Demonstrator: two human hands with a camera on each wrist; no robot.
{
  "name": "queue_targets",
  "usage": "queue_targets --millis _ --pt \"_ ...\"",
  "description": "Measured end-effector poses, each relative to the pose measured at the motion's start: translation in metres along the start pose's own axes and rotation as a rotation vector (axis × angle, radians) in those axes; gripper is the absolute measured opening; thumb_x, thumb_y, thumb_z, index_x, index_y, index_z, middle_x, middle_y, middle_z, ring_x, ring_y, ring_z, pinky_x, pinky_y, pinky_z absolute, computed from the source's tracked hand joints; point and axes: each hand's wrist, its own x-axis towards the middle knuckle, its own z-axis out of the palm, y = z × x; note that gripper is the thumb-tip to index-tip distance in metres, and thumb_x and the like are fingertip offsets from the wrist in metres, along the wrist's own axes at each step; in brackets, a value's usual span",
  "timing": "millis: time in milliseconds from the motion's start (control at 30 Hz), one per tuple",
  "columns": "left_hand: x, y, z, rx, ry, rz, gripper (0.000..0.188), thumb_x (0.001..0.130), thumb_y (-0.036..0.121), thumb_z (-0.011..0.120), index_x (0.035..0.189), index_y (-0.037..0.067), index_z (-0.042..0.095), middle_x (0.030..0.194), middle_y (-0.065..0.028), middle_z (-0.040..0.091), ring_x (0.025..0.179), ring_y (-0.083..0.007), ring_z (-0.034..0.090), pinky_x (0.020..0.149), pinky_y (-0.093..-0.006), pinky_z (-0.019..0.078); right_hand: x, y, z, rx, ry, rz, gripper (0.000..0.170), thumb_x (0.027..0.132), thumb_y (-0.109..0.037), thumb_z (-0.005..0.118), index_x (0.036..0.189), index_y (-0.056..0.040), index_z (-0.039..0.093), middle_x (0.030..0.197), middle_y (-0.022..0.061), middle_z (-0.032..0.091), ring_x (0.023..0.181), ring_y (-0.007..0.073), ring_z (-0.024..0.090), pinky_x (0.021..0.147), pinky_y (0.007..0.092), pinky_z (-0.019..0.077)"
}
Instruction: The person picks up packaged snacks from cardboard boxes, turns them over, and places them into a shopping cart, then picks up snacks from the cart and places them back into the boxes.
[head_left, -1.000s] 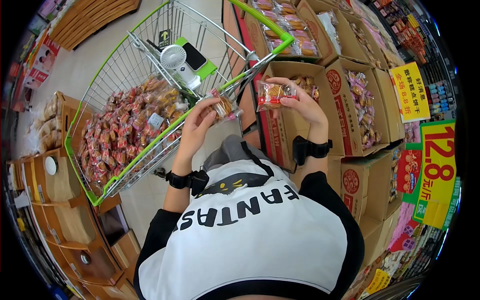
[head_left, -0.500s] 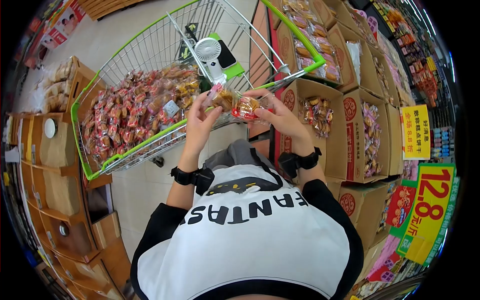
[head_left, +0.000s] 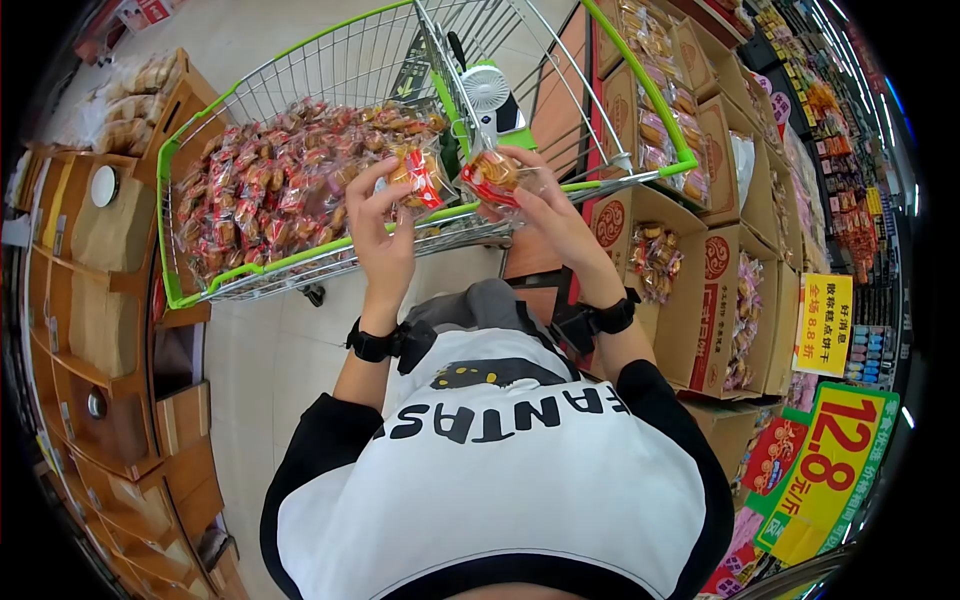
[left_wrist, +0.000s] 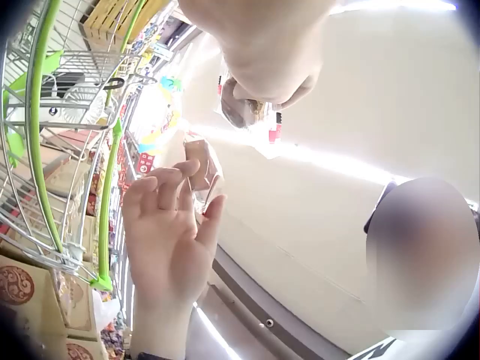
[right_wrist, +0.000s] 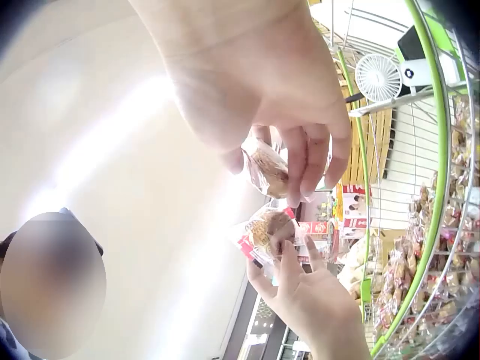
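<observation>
Left hand is half closing its fingers, pinching one clear packet at its near edge. Right hand, similarly curled, is pinching a second packet just beside it. Both are probably being held by their margins so that the red-printed faces are showing. The left hand's packet is looking nearly square, making its long axis hard to tell; its red band is slanting from far left to near right. The right hand's packet seems to be stretching lengthwise toward that hand. Beyond and left of the left hand, heaped packets are filling part of a green-rimmed cart. Beyond the right hand, a white fan is resting; rightward, a carton is standing.
</observation>
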Motion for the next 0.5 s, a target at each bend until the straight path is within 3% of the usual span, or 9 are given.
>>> queue_targets --millis 133,200,367,500 --pt "-0.002 0.003 0.0 0.083 0.002 0.112 0.027 0.068 -0.006 0.047 0.091 0.008 0.052 0.107 -0.0132 0.048 0.104 -0.0294 0.043 0.091 -0.0387 0.0311 0.002 0.012 0.007 0.012 -0.007 0.008 0.047 0.085 -0.021 0.045 0.126 -0.0088 0.025 0.116 0.0116 0.042 0.097 0.0208 0.052 0.083 0.0312 0.0412" --pt "-0.006 0.005 0.0 0.086 -0.024 0.125 0.027 0.069 -0.006 0.048 0.092 0.008 0.051 0.109 -0.013 0.046 0.106 -0.0284 0.042 0.091 -0.0382 0.0316 0.0 0.016 0.009 0.014 0.029 0.052 0.044 0.085 -0.018 0.045 0.125 -0.0126 0.027 0.106 0.0082 0.05 0.093 0.0116 0.048 0.082 0.0246 0.0371" --pt "-0.012 0.014 0.007 0.182 -0.045 0.139 0.024 0.07 -0.005 0.05 0.089 0.008 0.056 0.106 -0.0132 0.048 0.102 -0.0298 0.045 0.092 -0.0414 0.0328 -0.006 0.011 0.021 0.092 0.015 0.159 0.044 0.086 -0.019 0.045 0.125 -0.0145 0.026 0.106 0.0064 0.048 0.088 0.0096 0.048 0.079 0.024 0.0382" --pt "-0.016 0.014 0.001 0.242 -0.03 0.127 0.027 0.069 -0.006 0.053 0.092 0.008 0.058 0.104 -0.0121 0.048 0.099 -0.0284 0.047 0.085 -0.0369 0.0378 0.005 0.031 0.019 0.116 0.067 0.193 0.042 0.086 -0.021 0.044 0.123 -0.0138 0.026 0.101 0.0078 0.051 0.088 0.0105 0.051 0.075 0.0258 0.0418"
